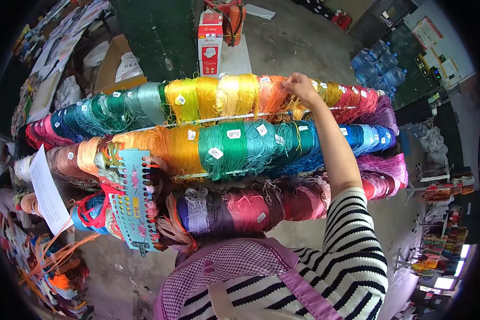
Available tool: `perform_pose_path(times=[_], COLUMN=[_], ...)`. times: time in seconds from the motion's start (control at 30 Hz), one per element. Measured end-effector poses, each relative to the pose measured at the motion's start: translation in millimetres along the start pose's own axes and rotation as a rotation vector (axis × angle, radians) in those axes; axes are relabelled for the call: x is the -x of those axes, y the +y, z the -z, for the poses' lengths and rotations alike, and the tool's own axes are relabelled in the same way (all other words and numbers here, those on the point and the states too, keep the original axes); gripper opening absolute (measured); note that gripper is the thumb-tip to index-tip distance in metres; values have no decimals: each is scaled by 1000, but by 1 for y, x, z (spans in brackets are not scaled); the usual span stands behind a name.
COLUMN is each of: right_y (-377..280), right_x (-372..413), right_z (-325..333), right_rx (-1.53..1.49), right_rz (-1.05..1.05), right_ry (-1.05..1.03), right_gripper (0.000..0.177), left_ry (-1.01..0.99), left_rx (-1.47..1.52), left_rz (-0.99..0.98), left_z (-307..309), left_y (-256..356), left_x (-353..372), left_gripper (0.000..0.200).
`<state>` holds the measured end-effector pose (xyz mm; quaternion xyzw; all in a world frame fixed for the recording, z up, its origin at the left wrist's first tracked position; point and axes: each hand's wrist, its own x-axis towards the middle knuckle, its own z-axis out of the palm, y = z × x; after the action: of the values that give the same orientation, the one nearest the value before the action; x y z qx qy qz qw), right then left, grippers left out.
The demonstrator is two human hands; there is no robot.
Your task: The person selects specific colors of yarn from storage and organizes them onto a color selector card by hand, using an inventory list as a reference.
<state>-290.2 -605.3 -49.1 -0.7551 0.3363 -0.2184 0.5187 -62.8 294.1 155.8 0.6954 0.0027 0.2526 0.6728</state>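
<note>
My right hand (301,89) reaches out over the far row of thread hanks, its fingers pinched together at the orange thread (271,96). Small white number tags are stuck on many hanks. Yellow thread (237,95) hangs to the left of the hand, and red thread (349,100) to its right. Nearer to me, a middle row holds green thread (225,152) and golden-orange thread (176,149). The front row has pink thread (250,209) and lilac thread (196,210). My left hand is out of view.
A teal card with punched holes (135,200) hangs over the front rows at left, beside a white printed sheet (50,189). Beyond the rack are red-and-white boxes (210,45), a fire extinguisher (234,24), a cardboard box (113,61) and blue water bottles (378,64).
</note>
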Motion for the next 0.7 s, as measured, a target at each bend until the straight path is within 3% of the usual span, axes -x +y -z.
perform_pose_path(times=[0.03,0.17,0.23,0.27,0.33,0.37,0.5,0.7], right_y=[-5,-16,-30,-24,-14,-19,-112,-259], right_x=[2,4,7,1,-12,-16,2,41], right_z=[0,10,9,11,16,18,37,47], right_rx=[-395,-319,377,381,488,485,93,266], right_rz=[-124,-243,-250,-244,17,21,91,425], right_ry=[-9,-139,-160,-168,-107,-112,-138,109], right_gripper=[22,21,19,19,15,15,15,23], left_ry=[4,19,29,34,46,46,27,-154], left_rx=[0,-12,-20,-22,-29,-32,-37,25], left_rz=[-2,-5,-8,-9,-15,-17,-34,-93], left_z=[3,14,21,25,34,39,57,90], left_y=[0,-1,-2,-3,-4,-5,-18,-70], left_x=[1,3,5,6,7,6,-12,-89], left_gripper=[41,42,42,42,43,43,44,45])
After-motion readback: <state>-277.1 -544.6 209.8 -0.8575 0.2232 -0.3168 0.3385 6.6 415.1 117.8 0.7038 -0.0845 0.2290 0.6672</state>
